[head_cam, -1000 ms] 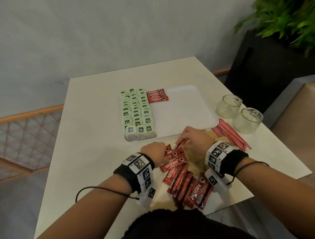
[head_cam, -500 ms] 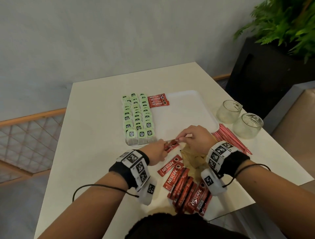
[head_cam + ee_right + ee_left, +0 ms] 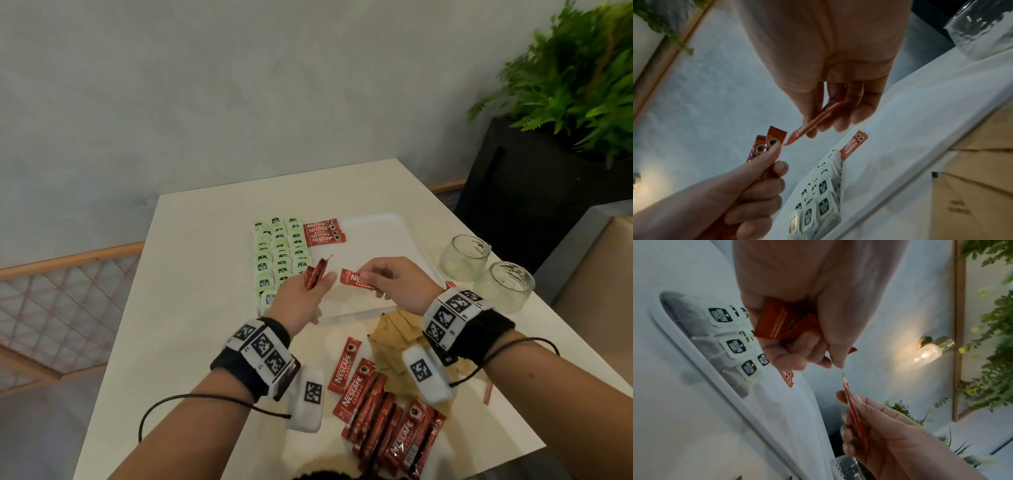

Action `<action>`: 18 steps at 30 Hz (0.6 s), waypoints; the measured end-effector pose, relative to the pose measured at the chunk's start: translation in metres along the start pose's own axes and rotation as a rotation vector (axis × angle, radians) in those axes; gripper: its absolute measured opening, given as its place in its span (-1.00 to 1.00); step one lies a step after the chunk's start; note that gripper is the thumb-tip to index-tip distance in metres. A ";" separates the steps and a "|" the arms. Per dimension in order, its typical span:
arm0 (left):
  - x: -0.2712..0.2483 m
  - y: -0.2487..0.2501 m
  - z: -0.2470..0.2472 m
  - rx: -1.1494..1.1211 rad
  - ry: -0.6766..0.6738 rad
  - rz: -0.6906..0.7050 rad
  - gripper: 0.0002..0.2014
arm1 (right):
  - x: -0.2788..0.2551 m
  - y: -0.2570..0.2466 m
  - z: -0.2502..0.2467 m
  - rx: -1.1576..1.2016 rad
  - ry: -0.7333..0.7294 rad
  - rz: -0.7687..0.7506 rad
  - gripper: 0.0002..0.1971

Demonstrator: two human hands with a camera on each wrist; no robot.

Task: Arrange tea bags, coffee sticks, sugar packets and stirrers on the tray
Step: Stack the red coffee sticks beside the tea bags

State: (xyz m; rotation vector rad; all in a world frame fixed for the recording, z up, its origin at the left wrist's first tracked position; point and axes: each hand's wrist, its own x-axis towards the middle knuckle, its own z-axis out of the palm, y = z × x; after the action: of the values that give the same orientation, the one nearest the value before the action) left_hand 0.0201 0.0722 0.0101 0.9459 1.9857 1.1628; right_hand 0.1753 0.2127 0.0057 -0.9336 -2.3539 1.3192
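Head view: above the white tray (image 3: 383,226), the left hand (image 3: 301,298) grips a few red sticks (image 3: 315,274); the right hand (image 3: 394,284) pinches one stick (image 3: 356,281) reading "NESCAFE CLASSIC". On the tray lie rows of green tea bags (image 3: 279,253) beside four placed "NESCAFE" sticks (image 3: 323,233). More loose sticks (image 3: 383,411), brown packets (image 3: 397,329) and two glasses (image 3: 486,270) sit on the worktop (image 3: 191,308).

Left wrist view: fingers (image 3: 785,353) curl round red sticks; tea-bag tags (image 3: 720,316) show a dark logo, not legible.

Right wrist view: thumb and fingers (image 3: 859,112) pinch the stick edge-on; "NESCAFE" reads on the tray's sticks (image 3: 854,144).
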 end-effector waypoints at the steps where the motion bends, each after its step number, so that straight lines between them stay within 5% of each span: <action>1: 0.000 0.004 0.000 -0.039 0.000 0.006 -0.55 | 0.001 -0.004 -0.001 -0.017 -0.012 -0.018 -0.88; 6: 0.004 0.017 0.000 -0.070 -0.002 0.064 -0.78 | 0.007 -0.026 -0.009 -0.036 -0.060 -0.056 -0.90; 12: 0.012 0.025 0.000 -0.058 0.037 0.120 -0.81 | 0.019 -0.043 -0.014 -0.061 -0.173 -0.028 -0.87; 18: 0.036 0.025 -0.022 -0.065 0.104 0.067 -0.71 | 0.038 -0.031 -0.033 0.295 0.001 0.109 -0.85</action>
State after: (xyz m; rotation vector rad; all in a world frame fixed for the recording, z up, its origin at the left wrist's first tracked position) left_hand -0.0103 0.1012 0.0357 0.9428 1.9978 1.3295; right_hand 0.1514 0.2479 0.0470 -0.9782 -2.0558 1.6510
